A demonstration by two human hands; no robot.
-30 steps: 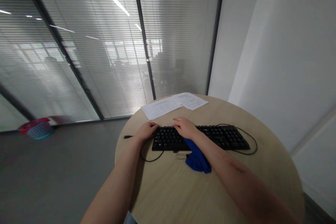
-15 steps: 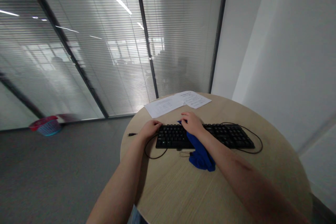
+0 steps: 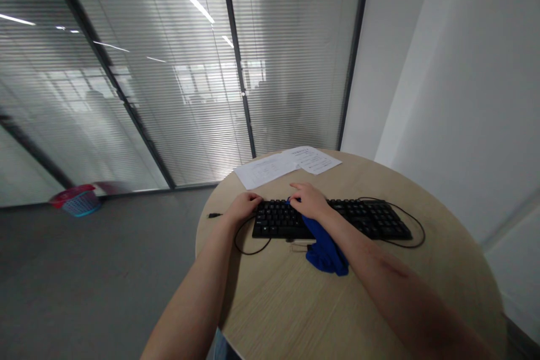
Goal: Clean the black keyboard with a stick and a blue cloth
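A black keyboard (image 3: 278, 220) lies across the round wooden table. At its upper left corner is my left hand (image 3: 243, 206), fingers closed against the keyboard's edge. My right hand (image 3: 309, 201) is over the middle of the keyboard, pinching part of a blue cloth (image 3: 327, 256) at the keys, with one finger stretched out. From under my right wrist the cloth drapes over the keyboard's front edge onto the table. The keyboard's black cable (image 3: 248, 252) loops at its left side, and its plug (image 3: 214, 215) rests near the table's left edge.
Printed white papers (image 3: 270, 170) lie on the far side of the table (image 3: 291, 304). More cable (image 3: 415, 225) curves round the keyboard's right end. A red and blue basket (image 3: 80, 201) stands on the floor at the left. Glass partitions with blinds and a white wall surround the table.
My right hand has moved slightly nearer along the keys, bringing the pinched bit of cloth from the keyboard's far edge onto the keys. My left hand stays at the corner.
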